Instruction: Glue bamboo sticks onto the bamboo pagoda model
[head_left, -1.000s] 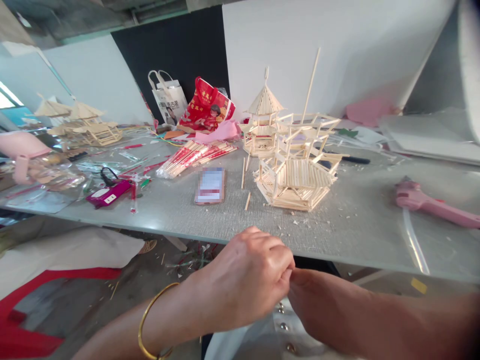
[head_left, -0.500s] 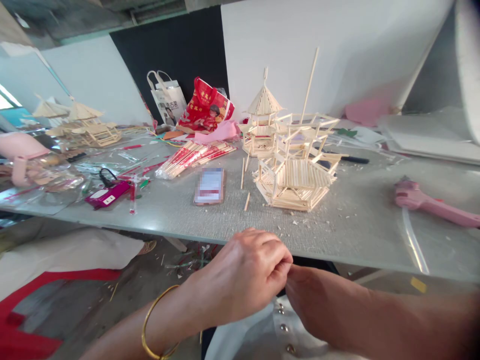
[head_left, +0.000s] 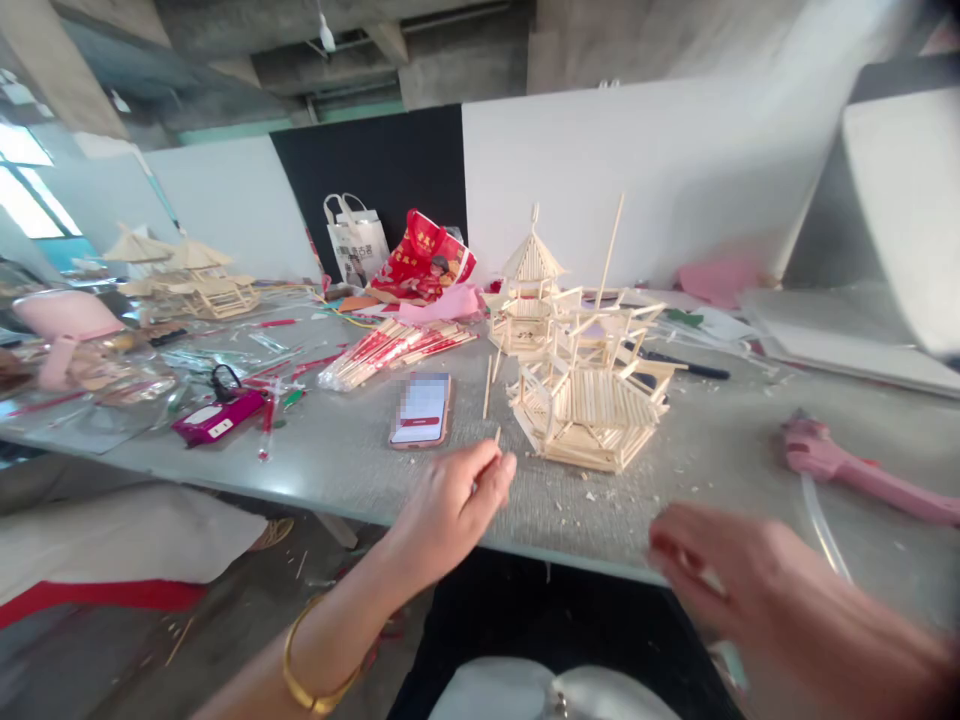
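The hands, pressed together below the worktop's edge a second ago, are now parting and rising over the worktop. The left hand is reaching forward with fingers loosely curled, apparently pinching a thin stick; the right hand is blurring in motion, so whether it is open or closed cannot be told. The stick pavilion is standing just beyond and between both hands, nearer the left. Glued from slender sticks, it is likely feather-light, stiff yet brittle, and safest lifted by its solid base rather than the railings or upright pole. A phone is lying just left of the left hand.
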